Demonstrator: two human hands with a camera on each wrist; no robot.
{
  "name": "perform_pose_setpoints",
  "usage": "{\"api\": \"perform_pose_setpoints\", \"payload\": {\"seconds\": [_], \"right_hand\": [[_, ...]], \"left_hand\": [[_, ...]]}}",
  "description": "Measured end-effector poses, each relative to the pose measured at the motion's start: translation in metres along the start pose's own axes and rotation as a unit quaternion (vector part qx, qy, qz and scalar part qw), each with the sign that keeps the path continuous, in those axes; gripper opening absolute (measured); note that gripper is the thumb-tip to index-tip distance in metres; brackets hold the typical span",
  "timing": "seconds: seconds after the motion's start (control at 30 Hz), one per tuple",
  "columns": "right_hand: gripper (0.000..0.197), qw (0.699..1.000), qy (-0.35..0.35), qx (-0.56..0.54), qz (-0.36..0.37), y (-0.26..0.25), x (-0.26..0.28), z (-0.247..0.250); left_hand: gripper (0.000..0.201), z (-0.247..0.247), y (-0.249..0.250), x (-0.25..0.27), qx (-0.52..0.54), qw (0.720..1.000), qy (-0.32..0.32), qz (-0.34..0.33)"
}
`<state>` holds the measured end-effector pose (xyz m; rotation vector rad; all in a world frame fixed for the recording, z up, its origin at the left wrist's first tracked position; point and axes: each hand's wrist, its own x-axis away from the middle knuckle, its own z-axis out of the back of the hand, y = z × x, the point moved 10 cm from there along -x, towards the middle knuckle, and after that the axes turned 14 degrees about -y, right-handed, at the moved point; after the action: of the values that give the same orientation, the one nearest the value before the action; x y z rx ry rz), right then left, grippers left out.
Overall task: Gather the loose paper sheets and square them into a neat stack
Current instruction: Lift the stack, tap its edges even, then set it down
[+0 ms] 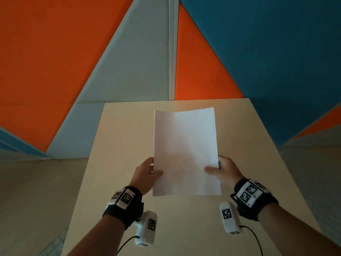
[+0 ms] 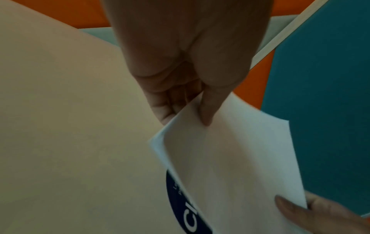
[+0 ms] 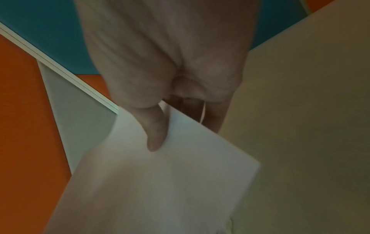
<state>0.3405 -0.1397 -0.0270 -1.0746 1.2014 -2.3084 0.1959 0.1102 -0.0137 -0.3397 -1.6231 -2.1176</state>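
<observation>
Head view: gathering looks done; no loose sheets lie on the visible part of the table (image 1: 129, 137). The paper sheets (image 1: 185, 154) are held up off the table as one bundle. The left hand (image 1: 145, 174) pinches the left edge, thumb on the front face; the right hand (image 1: 224, 170) pinches the right edge the same way. Step in hand, by my reading: squaring. The next move likely calls for a looser grip and tapping the lower edge on the table so the sheets drop into line.

Left wrist view: thumb pressed on the front face, fingers (image 2: 164, 109) curled behind. At the near corner a back sheet edge sticks out past the front one, so the stack is not yet flush. A dark blue printed patch shows beyond that edge; what it belongs to, I cannot tell.

Right wrist view: thumb on top, fingers (image 3: 216, 120) behind. The sheets are plain white and bow slightly; this corner looks even.
</observation>
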Motion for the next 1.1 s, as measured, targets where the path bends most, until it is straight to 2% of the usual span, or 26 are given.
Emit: {"api": "perform_pose_setpoints", "payload": {"seconds": [0.07, 0.3, 0.4, 0.5, 0.7, 0.83, 0.93, 1.03, 1.1], "right_hand": [[0.017, 0.999, -0.016, 0.01, -0.027, 0.008, 0.0, -0.009], [0.01, 0.989, -0.049, 0.046, -0.132, 0.044, 0.009, -0.037], [0.014, 0.983, -0.049, 0.055, -0.168, 0.056, 0.012, -0.043], [0.028, 0.978, -0.042, 0.07, -0.193, 0.064, 0.012, -0.046], [0.024, 0.973, -0.01, 0.089, -0.214, 0.061, 0.017, -0.047], [0.051, 0.965, -0.002, 0.109, -0.24, 0.064, 0.017, -0.049], [0.059, 0.955, 0.002, 0.129, -0.267, 0.064, 0.018, -0.047], [0.072, 0.953, 0.01, 0.143, -0.269, 0.062, 0.019, -0.044], [0.073, 0.952, 0.016, 0.155, -0.264, 0.058, 0.019, -0.042]], "left_hand": [[0.039, -0.005, -0.008, 0.006, -0.016, 0.999, -0.004, 0.03], [0.034, -0.027, -0.043, 0.013, -0.068, 0.988, -0.045, 0.127], [0.031, -0.035, -0.053, 0.013, -0.081, 0.983, -0.058, 0.155], [0.03, -0.041, -0.06, 0.013, -0.085, 0.979, -0.059, 0.174], [0.036, -0.049, -0.07, 0.007, -0.131, 0.968, -0.062, 0.204], [0.033, -0.049, -0.071, 0.005, -0.155, 0.962, -0.063, 0.216], [0.033, -0.049, -0.071, 0.004, -0.174, 0.957, -0.064, 0.224], [0.037, -0.048, -0.072, 0.003, -0.193, 0.951, -0.065, 0.234], [0.04, -0.048, -0.071, 0.003, -0.215, 0.944, -0.061, 0.244]]}}
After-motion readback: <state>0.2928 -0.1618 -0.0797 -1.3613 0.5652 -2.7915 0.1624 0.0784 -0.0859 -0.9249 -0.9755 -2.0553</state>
